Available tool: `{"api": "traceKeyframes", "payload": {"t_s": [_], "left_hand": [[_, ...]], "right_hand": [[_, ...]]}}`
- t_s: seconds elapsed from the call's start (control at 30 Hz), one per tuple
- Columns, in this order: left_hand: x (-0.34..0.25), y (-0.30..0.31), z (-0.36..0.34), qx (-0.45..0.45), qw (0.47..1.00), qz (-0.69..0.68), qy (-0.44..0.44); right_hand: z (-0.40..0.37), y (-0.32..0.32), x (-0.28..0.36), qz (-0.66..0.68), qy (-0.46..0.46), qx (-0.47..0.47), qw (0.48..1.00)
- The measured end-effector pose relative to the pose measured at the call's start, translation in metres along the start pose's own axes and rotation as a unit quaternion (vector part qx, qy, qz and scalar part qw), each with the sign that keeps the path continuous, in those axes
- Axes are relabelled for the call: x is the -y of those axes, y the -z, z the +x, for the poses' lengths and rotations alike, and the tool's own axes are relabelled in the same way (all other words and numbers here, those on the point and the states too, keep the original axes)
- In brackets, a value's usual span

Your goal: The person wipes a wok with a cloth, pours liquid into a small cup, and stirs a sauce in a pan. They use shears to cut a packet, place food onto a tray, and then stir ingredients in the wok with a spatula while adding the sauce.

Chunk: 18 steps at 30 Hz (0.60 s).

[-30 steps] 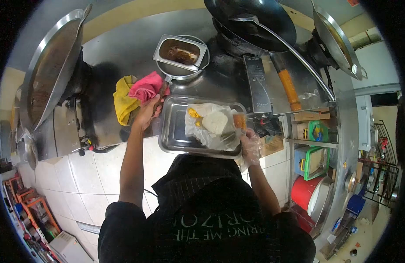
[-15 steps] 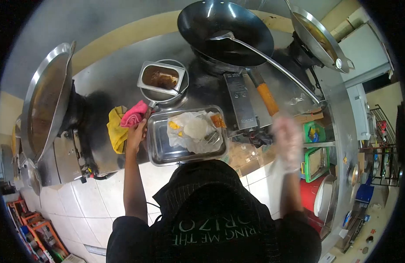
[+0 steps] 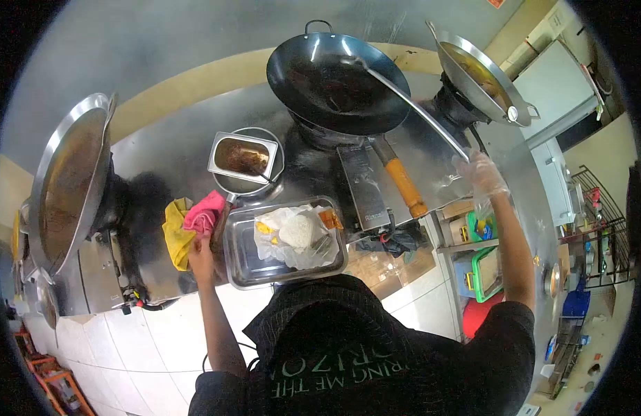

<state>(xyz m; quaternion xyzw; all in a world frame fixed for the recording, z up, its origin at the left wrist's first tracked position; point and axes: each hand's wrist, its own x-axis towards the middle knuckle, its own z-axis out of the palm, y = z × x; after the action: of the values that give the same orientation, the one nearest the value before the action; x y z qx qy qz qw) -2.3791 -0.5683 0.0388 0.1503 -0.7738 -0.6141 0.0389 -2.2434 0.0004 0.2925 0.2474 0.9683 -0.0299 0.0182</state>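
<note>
My right hand (image 3: 481,175), in a clear plastic glove, is closed around the end of a long metal wok spatula (image 3: 431,123). The spatula's head lies inside the dark wok (image 3: 334,104). My left hand (image 3: 201,258) has its fingers closed on the lower edge of a pink cloth (image 3: 204,213), beside a yellow cloth (image 3: 173,236). Right of that hand, a clear rectangular tray (image 3: 241,260) holds paper with white rice (image 3: 300,231), a yellow piece of food and an orange-brown piece.
Behind the tray, a metal container (image 3: 244,158) of brown sauce rests on a round pan (image 3: 232,188). Large pans of liquid flank the counter: one at left (image 3: 71,187), one at far right (image 3: 483,73). The wok's wooden handle (image 3: 404,182) points toward me.
My right hand has moved up and right and taken hold of the spatula's handle. My left hand has shifted slightly down and left, off the pan's handle. The camera view has tilted.
</note>
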Motion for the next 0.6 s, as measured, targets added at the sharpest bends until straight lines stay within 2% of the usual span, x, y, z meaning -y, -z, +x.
{"api": "traceKeyframes", "payload": {"t_s": [0.03, 0.07, 0.17, 0.2, 0.23, 0.27, 0.3, 0.33, 0.37, 0.43, 0.53, 0.57, 0.6], "left_hand": [[0.002, 0.000, -0.007, -0.060, 0.995, 0.019, -0.074], [-0.008, 0.005, -0.018, -0.085, 0.990, 0.068, -0.094], [-0.051, -0.036, -0.070, -0.006, 0.989, -0.041, -0.144], [-0.054, -0.063, -0.089, 0.112, 0.993, -0.023, -0.012], [-0.074, -0.089, -0.112, 0.278, 0.956, 0.042, -0.083], [-0.095, -0.132, -0.130, 0.453, 0.883, -0.120, 0.041], [-0.129, -0.172, -0.145, 0.567, 0.781, -0.142, 0.219], [-0.150, -0.200, -0.158, 0.625, 0.693, -0.230, 0.278], [-0.157, -0.233, -0.170, 0.639, 0.648, -0.279, 0.307], [-0.190, -0.285, -0.189, 0.605, 0.626, -0.286, 0.400], [-0.190, -0.310, -0.210, 0.602, 0.679, -0.287, 0.308], [-0.195, -0.306, -0.214, 0.594, 0.677, -0.309, 0.306], [-0.204, -0.297, -0.218, 0.586, 0.676, -0.328, 0.303]], "right_hand": [[-0.005, 0.004, 0.008, 0.048, -0.048, 0.035, 0.997], [-0.004, -0.001, -0.003, 0.103, -0.059, 0.083, 0.989], [-0.012, -0.013, -0.007, 0.113, -0.044, 0.004, 0.993], [-0.014, -0.023, -0.017, 0.132, -0.024, -0.009, 0.991], [-0.016, -0.033, -0.027, 0.150, -0.003, -0.022, 0.988], [-0.026, -0.027, 0.001, 0.199, -0.053, -0.048, 0.977], [-0.030, -0.023, 0.016, 0.247, -0.102, -0.074, 0.961], [-0.024, -0.035, 0.003, 0.234, -0.067, -0.090, 0.966], [-0.023, -0.041, 0.001, 0.278, -0.064, -0.082, 0.955], [-0.031, -0.041, 0.009, 0.329, -0.068, -0.062, 0.940], [-0.042, -0.041, 0.009, 0.375, -0.043, -0.035, 0.925], [-0.042, -0.042, 0.005, 0.396, -0.026, -0.031, 0.918], [-0.048, -0.035, 0.012, 0.295, -0.039, -0.071, 0.952]]}}
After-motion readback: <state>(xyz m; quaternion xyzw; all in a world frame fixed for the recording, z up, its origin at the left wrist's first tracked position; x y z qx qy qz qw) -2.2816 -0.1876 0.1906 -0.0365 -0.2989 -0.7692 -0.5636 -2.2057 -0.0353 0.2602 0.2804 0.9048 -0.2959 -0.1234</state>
